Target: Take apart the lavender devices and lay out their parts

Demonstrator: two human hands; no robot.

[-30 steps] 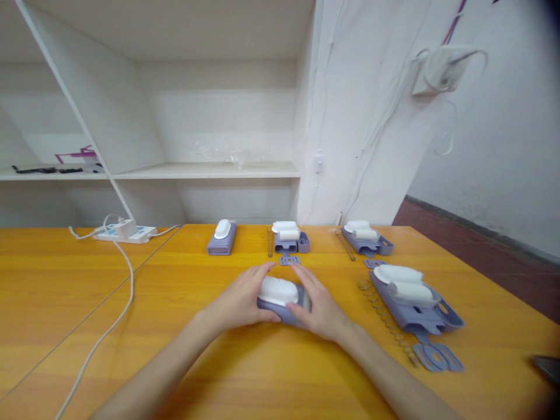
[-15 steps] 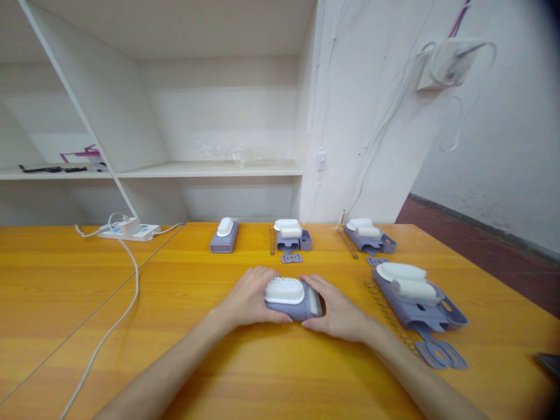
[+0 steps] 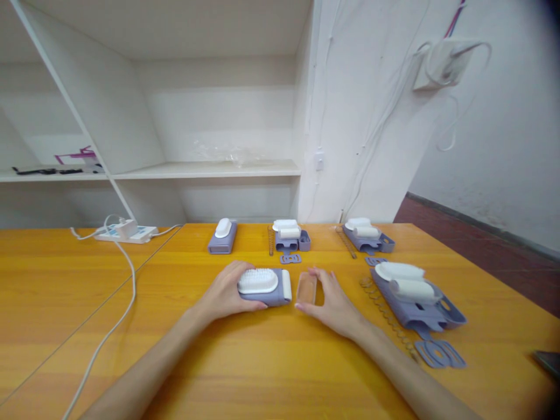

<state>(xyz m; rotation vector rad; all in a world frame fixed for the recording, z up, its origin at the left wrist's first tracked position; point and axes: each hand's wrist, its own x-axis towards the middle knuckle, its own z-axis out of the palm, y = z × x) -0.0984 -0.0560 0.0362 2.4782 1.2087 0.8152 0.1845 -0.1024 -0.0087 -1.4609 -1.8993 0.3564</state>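
My left hand (image 3: 225, 293) is wrapped round the left end of a purple brush body (image 3: 266, 289) with a white bristle pad on top, which lies on the orange table (image 3: 271, 361). Just to its right, my right hand (image 3: 335, 303) pinches a small clear cap (image 3: 306, 289) between thumb and fingers, a short gap away from the brush's white end.
Similar purple-and-white units stand at the back: one (image 3: 222, 236) at the left, one (image 3: 289, 234) in the middle, one (image 3: 366, 235) at the right. Another (image 3: 413, 297) lies at my right with a spring (image 3: 387, 318) and a flat purple piece (image 3: 440, 353). A power strip (image 3: 125, 232) and its white cable lie left.
My hands have drawn apart: the left slid the brush body leftward, and the right pulled the clear cap off its right end.
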